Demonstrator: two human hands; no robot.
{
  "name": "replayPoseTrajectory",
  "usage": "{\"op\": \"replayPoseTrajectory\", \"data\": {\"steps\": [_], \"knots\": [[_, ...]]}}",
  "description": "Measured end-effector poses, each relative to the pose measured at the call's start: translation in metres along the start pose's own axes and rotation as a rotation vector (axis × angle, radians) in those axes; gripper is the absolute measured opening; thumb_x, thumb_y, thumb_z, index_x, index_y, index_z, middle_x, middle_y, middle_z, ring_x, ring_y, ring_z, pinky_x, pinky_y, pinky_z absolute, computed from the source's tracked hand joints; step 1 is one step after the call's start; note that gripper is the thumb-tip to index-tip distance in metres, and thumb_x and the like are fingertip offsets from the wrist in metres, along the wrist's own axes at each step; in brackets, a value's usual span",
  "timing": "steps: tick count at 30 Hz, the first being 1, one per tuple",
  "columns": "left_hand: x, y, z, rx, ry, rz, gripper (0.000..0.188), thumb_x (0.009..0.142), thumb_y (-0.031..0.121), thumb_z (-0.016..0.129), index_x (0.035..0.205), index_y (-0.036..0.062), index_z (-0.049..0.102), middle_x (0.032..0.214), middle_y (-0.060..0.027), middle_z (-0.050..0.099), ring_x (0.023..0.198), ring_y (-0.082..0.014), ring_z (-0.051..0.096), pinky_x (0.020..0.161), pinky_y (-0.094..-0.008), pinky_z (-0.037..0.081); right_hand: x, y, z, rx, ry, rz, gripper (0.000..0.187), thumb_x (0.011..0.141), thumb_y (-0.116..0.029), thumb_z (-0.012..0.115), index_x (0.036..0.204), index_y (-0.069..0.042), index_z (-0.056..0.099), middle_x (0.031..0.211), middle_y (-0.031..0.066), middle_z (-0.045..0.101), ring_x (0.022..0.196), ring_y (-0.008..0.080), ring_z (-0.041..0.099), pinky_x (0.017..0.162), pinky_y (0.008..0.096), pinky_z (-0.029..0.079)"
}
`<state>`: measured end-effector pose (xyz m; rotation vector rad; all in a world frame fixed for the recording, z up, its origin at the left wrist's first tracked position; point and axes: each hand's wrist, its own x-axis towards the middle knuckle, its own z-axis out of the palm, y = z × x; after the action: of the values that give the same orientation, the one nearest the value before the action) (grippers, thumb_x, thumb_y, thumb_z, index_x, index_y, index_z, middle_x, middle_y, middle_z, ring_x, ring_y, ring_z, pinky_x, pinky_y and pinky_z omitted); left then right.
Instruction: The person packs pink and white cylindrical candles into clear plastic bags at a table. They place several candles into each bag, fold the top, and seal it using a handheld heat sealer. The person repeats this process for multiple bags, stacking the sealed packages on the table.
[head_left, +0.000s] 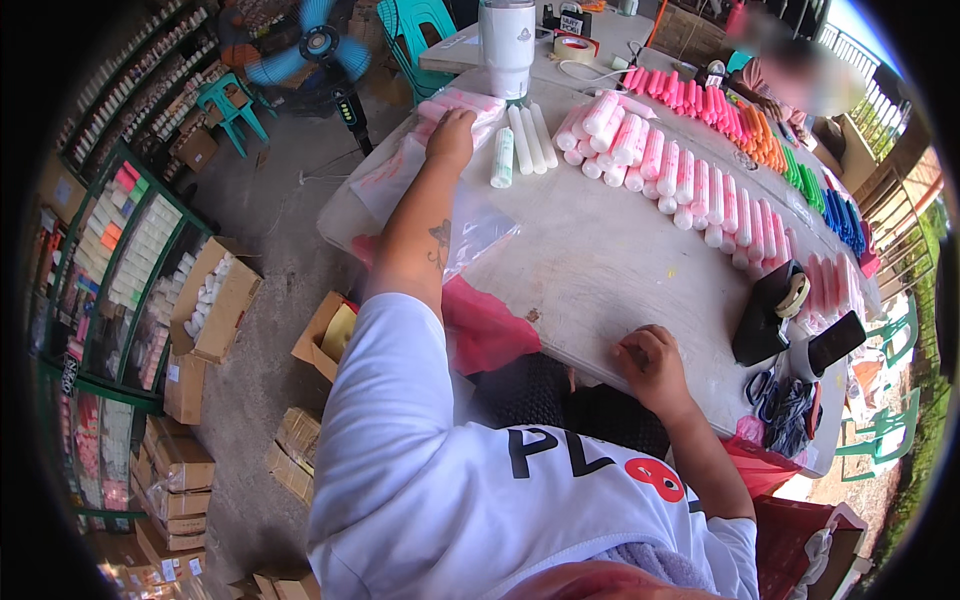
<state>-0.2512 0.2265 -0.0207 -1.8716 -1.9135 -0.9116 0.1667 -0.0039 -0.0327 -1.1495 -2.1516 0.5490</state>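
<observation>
At the table's far left, my left hand (450, 140) is closed on a clear plastic pack of pink-and-white candles (468, 100). Clear plastic sheeting (400, 185) lies under and beside that forearm. Just right of the hand are a green-and-white wrapped candle (502, 158) and three plain white candles (532, 138), side by side. My right hand (650, 368) rests at the table's near edge, fingers curled in, with nothing seen in them. Its closest neighbour is the bare tabletop (570, 270).
Rows of pink-and-white wrapped candles (690, 185) line the table's right side, with pink, orange, green and blue ones beyond. A white tumbler (507, 50) stands at the back. Near the right edge are a black tape dispenser (765, 315), a phone (836, 342) and scissors (762, 395). Another person sits across.
</observation>
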Motion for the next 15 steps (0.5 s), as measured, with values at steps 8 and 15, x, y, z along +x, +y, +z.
{"op": "replayPoseTrajectory", "data": {"steps": [8,15], "knots": [[-0.119,0.042,-0.084,-0.371,-0.288,-0.137,0.025,0.075,0.014,0.073,0.099,0.0074,0.065,0.128,-0.0155,0.052,0.120,-0.0318,0.049,0.099,-0.0367,0.041,0.110,-0.027,0.058,0.152,-0.117,-0.341,0.013,0.076,-0.003,0.067,0.088,-0.005,0.066,0.103,0.0135,0.062,0.099,0.0323,0.058,0.088,0.0391,0.047],[-0.177,0.038,-0.118,-0.252,-0.444,-0.219,0.034,0.076,0.022,0.074,0.110,0.0195,0.070,0.145,-0.0162,0.039,0.137,-0.0369,0.029,0.109,-0.0407,0.031,0.188,-0.045,0.134,0.015,-0.197,-0.447,0.022,0.079,-0.015,0.067,0.101,-0.015,0.070,0.125,0.0149,0.054,0.123,0.0353,0.044,0.102,0.0429,0.036]]}}
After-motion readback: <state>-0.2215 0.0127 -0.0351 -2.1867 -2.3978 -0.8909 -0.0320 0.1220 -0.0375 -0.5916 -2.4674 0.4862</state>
